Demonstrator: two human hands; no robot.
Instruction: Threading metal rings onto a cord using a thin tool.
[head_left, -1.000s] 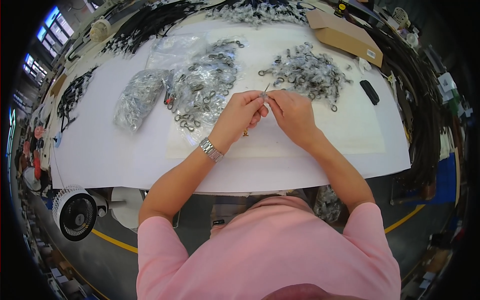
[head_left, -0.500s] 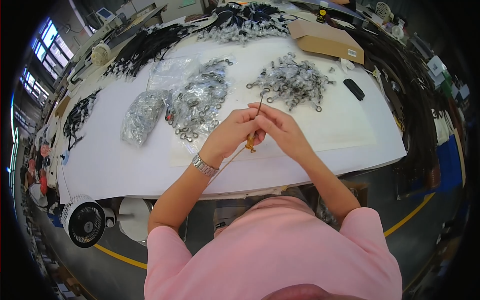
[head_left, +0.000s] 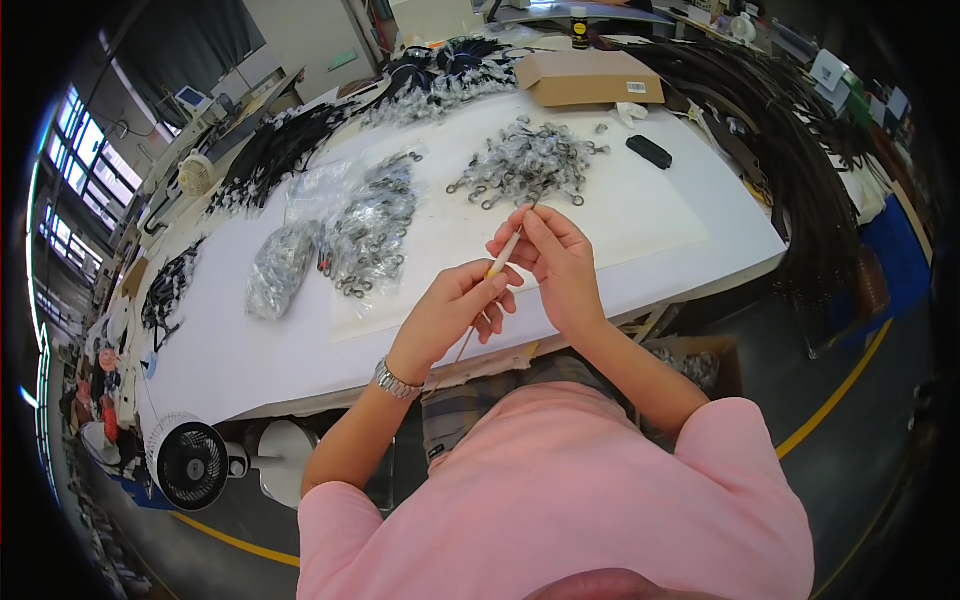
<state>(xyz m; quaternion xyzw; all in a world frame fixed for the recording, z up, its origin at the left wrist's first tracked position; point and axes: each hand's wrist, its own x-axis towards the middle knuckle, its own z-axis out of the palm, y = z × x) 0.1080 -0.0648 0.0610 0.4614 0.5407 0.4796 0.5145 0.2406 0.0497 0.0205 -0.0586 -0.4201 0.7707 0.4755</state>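
My left hand point(head_left: 455, 310) and my right hand point(head_left: 556, 258) meet above the near edge of a white table point(head_left: 250, 350). Together they hold a thin pale cord point(head_left: 503, 250) with a small yellow piece on it; the cord's lower end hangs down past my left palm. A silver watch point(head_left: 396, 380) sits on my left wrist. Just beyond my hands lies a heap of small metal clasps point(head_left: 528, 165). A second heap of metal clasps point(head_left: 375, 228) lies to the left, next to a clear bag of clasps point(head_left: 280, 268).
A cardboard box point(head_left: 590, 77) and a small black device point(head_left: 650, 151) lie at the table's far right. Black straps point(head_left: 800, 170) hang along the right side and pile up at the back. A white fan point(head_left: 190, 463) stands on the floor at lower left.
My hands have drawn back from the table toward my body and lifted, pulling the cord out longer between them. The view has tilted, so the table sits higher in the picture.
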